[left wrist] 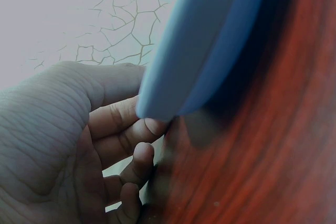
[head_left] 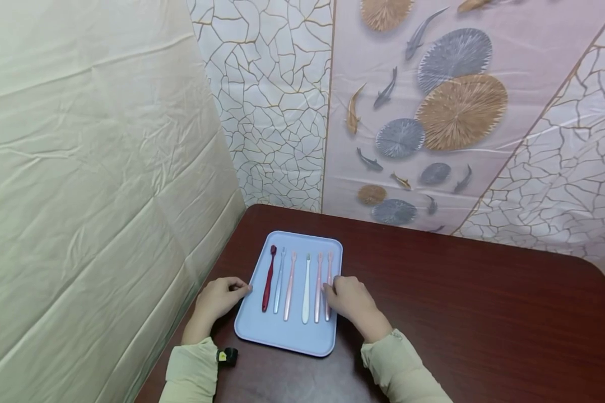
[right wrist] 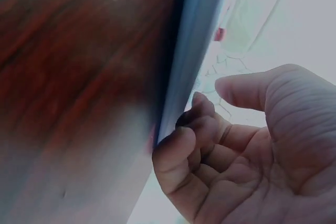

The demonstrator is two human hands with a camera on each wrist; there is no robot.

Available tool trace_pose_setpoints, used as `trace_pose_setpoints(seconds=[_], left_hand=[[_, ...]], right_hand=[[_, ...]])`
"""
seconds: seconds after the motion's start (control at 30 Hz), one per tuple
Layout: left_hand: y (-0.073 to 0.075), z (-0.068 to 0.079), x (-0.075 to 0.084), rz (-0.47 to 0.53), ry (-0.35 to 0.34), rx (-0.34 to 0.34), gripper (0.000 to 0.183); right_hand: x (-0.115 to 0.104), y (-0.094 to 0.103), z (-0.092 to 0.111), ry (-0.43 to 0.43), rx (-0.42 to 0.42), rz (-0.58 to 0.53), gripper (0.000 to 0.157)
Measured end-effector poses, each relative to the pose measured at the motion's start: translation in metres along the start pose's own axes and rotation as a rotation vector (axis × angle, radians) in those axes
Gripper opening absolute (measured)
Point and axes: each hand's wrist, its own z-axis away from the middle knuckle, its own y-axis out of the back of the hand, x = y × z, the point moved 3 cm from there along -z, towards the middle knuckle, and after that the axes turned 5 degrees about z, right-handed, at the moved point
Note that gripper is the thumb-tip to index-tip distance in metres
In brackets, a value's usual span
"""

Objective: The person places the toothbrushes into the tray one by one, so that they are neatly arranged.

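Note:
A light blue tray (head_left: 294, 336) bears several toothbrushes side by side, bristle heads toward the far end: a dark red toothbrush (head_left: 268, 282), a pale blue toothbrush (head_left: 279, 282), a white toothbrush (head_left: 306, 291) and pink ones, such as this pink toothbrush (head_left: 289, 288). My left hand (head_left: 219, 299) pinches the tray's left rim, thumb above and fingertips low at the edge in the left wrist view. At the right rim, my right hand (head_left: 354, 302) has its fingers curled at the edge. Its thumb stands raised over the tray, close by the rightmost pink toothbrush (head_left: 329, 282).
The tray is at the left part of a dark red-brown wooden table (head_left: 459, 302). A cream cloth wall (head_left: 106, 184) rises along the left side, and a patterned curtain (head_left: 403, 123) hangs behind the far edge. A black strap (head_left: 227, 356) shows by the left sleeve.

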Motion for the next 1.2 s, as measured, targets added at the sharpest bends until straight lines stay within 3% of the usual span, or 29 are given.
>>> trace_pose_setpoints(seconds=[0.23, 0.63, 0.97, 1.2], left_hand=[[-0.001, 0.0, 0.0, 0.0, -0.002, 0.006, 0.025], [-0.002, 0.001, -0.001, -0.004, -0.003, 0.007, 0.026], [-0.001, 0.002, 0.003, 0.005, -0.029, 0.013, 0.026], [-0.002, 0.003, 0.002, -0.001, 0.002, -0.001, 0.026]], right_hand=[[0.014, 0.015, 0.013, 0.005, 0.045, -0.023, 0.035], [0.063, 0.037, 0.04, 0.003, 0.075, -0.076, 0.039], [0.099, 0.052, 0.058, -0.02, 0.11, -0.062, 0.039], [0.116, 0.057, 0.067, -0.036, 0.146, -0.049, 0.036]])
